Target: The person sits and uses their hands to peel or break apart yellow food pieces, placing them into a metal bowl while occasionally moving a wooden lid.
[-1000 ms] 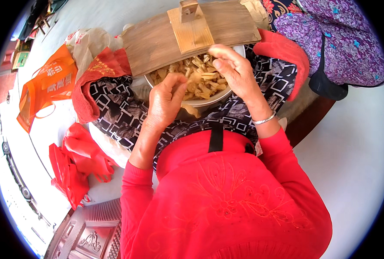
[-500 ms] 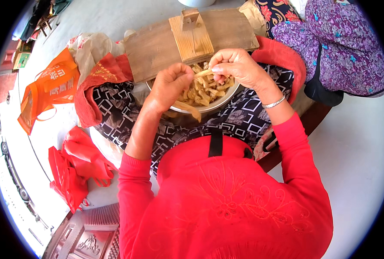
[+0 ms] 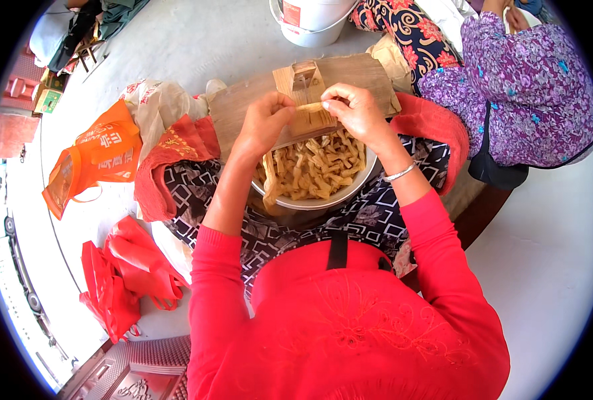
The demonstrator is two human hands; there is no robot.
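Above a wooden board (image 3: pixel 366 72), a pale yellow-brown strip of food (image 3: pixel 310 107) is stretched level between my two hands. My left hand (image 3: pixel 268 123) pinches one end, and my right hand (image 3: pixel 358 115) grips the other between thumb and fingers. Under the strip stands a small upright wooden block (image 3: pixel 305 75) on the board, with what looks like a thin blade or slot in it. Nearer to me is a round metal basin (image 3: pixel 340 198), heaped with twisted yellow-brown strips (image 3: pixel 316 167). One longer strip (image 3: pixel 270 177) droops at its left rim, below my left hand.
Red cloth (image 3: pixel 433 120) and patterned fabric surround the basin. Orange (image 3: pixel 103 143) and red bags (image 3: pixel 133 260) lie at the left. A white bucket (image 3: pixel 313 30) stands beyond the board. Another person in purple floral clothing (image 3: pixel 536 93) sits at the right.
Both hands have risen away from the basin to over the board, carrying the strip in front of the block. The view has shifted, showing more of the bucket and the heaped strips.
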